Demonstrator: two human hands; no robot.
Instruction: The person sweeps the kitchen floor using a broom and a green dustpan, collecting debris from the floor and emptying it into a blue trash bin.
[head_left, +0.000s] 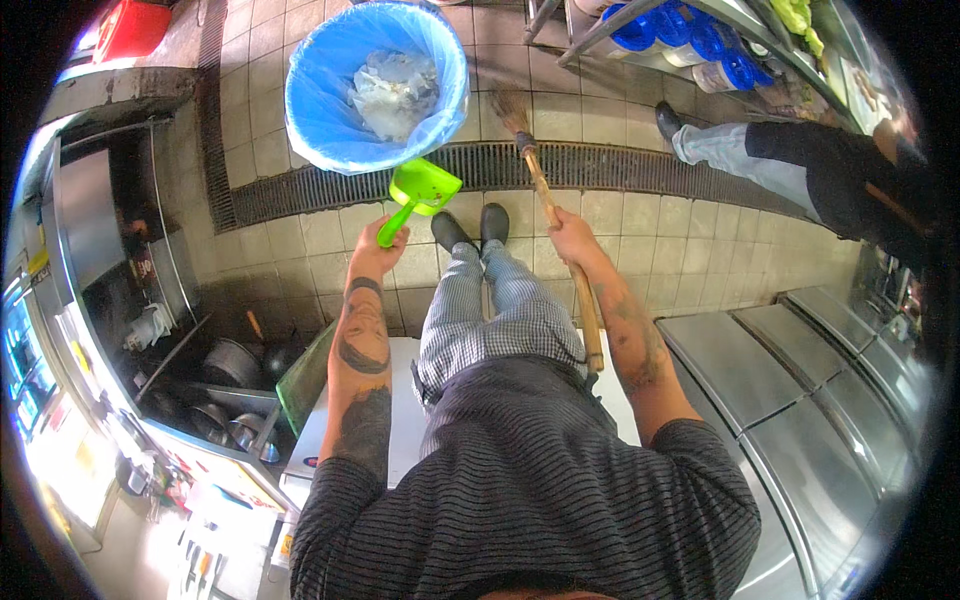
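Note:
My left hand (382, 246) is closed around the handle of a bright green plastic dustpan (424, 186). A few dark crumbs lie in its pan, which is close to the near rim of a blue-lined waste bin (315, 120). Crumpled pale plastic and paper waste (397, 94) sits inside the bin. In my right hand (576, 236) is the wooden stick of a broom (541, 180). Its brown bristles point away from me, over the floor tiles beyond the drain grate; whether they touch the floor I cannot tell. The stick's near end is beside my right hip.
A long metal drain grate (585, 166) crosses the tiled floor ahead. At the right another person (772, 157) stands near a metal rack holding blue-lidded tubs (697, 45). Stainless steel cabinets (780, 367) are at my right; shelves with metal pots (234, 364) are at my left.

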